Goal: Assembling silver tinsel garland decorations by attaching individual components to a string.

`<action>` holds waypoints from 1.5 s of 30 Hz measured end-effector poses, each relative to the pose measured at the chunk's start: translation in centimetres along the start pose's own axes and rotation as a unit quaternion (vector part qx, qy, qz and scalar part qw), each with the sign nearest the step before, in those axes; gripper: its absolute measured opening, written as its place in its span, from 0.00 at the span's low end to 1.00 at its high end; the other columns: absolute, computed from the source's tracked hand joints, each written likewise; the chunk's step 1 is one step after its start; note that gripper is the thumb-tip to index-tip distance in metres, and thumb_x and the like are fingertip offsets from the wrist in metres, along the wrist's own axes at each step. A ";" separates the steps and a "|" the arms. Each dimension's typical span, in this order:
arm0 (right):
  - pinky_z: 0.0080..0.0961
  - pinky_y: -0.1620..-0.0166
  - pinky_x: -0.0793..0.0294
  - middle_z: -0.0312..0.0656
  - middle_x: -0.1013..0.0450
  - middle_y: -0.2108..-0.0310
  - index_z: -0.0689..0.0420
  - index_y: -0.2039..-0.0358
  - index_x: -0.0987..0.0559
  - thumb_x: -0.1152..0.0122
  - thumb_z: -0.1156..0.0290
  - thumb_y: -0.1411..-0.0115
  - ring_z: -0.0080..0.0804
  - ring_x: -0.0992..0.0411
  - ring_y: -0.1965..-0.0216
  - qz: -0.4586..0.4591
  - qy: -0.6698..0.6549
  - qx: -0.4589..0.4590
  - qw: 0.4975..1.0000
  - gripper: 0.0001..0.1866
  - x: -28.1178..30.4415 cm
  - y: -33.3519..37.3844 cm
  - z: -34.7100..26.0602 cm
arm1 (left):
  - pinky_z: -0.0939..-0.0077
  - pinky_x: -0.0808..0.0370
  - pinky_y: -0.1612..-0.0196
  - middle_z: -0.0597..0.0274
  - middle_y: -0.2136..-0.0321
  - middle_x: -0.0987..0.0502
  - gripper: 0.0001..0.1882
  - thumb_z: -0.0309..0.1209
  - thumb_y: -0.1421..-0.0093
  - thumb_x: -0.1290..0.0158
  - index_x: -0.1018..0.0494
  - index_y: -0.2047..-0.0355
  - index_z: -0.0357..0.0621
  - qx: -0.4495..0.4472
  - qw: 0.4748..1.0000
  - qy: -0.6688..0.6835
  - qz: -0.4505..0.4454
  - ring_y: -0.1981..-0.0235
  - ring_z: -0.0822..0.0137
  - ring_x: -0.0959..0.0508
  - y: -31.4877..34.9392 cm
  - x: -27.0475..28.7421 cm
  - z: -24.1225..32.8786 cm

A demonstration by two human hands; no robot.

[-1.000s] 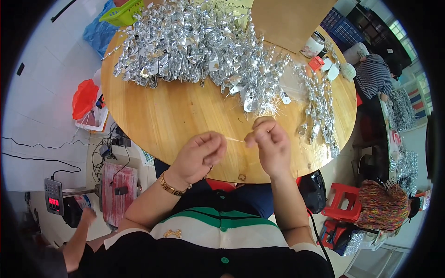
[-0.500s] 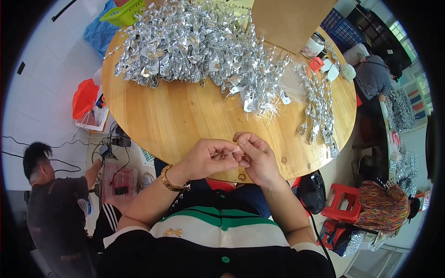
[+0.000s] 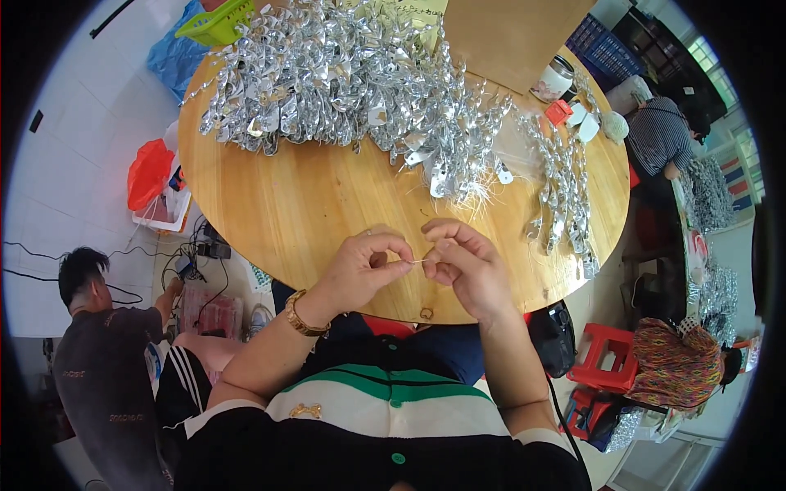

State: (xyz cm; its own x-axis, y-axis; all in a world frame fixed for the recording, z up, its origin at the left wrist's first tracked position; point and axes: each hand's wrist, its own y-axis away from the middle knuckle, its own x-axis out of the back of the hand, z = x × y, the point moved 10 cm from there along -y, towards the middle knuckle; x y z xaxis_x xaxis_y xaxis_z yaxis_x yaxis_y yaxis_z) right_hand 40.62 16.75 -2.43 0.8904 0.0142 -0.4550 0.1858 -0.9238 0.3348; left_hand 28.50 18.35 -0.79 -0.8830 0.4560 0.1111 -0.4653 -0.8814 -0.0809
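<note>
Just above the near edge of the round wooden table [image 3: 295,196], my two hands face each other. A thin white string [image 3: 421,261] runs across the small gap between them. My left hand [image 3: 368,266] pinches one end between thumb and forefinger. The other end goes into the bent fingers of my right hand [image 3: 467,266], where thumb and fingers close on it. Farther back lies a large heap of twisted silver foil strips [image 3: 327,82], with loose white string ends [image 3: 475,196] at its near right corner. A smaller bunch of silver strips [image 3: 565,192] lies to the right.
A brown cardboard sheet [image 3: 508,41], a jar [image 3: 554,79], a small red box [image 3: 558,112] and a ball of white string [image 3: 614,127] sit at the back right. A green basket [image 3: 217,24] is back left. One person [image 3: 106,368] crouches at left; others work at right.
My hands have drawn slightly apart, so the string now shows stretched between them. My right forefinger has lifted and spread. The person at left has shifted a little to the right.
</note>
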 end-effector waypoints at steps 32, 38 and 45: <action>0.28 0.60 0.28 0.47 0.30 0.64 0.63 0.61 0.29 0.43 0.79 0.51 0.34 0.29 0.62 -0.183 0.206 0.284 0.918 0.14 -2.6 1.8 -3.5 | 0.72 0.31 0.57 0.55 0.61 0.30 0.14 0.21 0.57 0.41 0.29 0.68 0.38 -0.295 0.917 -0.256 0.085 0.60 0.59 0.28 3.2 -2.5 13.8; 0.21 0.62 0.32 0.46 0.29 0.60 0.66 0.62 0.29 0.53 0.73 0.39 0.26 0.32 0.62 0.192 0.021 0.549 0.813 0.10 12.8 6.6 -17.3 | 0.69 0.32 0.55 0.55 0.62 0.28 0.14 0.21 0.57 0.41 0.28 0.67 0.40 -0.225 0.951 -0.202 0.068 0.59 0.57 0.28 3.0 -0.2 10.7; 0.28 0.50 0.37 0.45 0.30 0.53 0.64 0.52 0.32 0.44 0.77 0.48 0.33 0.33 0.52 0.432 0.178 0.425 0.775 0.21 20.3 6.7 -16.6 | 0.72 0.31 0.57 0.58 0.66 0.26 0.11 0.21 0.53 0.42 0.28 0.68 0.41 -0.159 0.974 -0.160 0.011 0.61 0.61 0.27 1.8 -1.2 7.2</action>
State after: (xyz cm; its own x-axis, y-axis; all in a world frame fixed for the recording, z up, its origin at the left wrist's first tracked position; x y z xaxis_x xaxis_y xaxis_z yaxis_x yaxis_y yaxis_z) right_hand 66.88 17.25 4.27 0.6167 -0.7852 -0.0564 -0.7495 -0.5637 -0.3470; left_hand 29.15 15.31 6.03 -0.8522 0.3315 0.4048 -0.4872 -0.7847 -0.3831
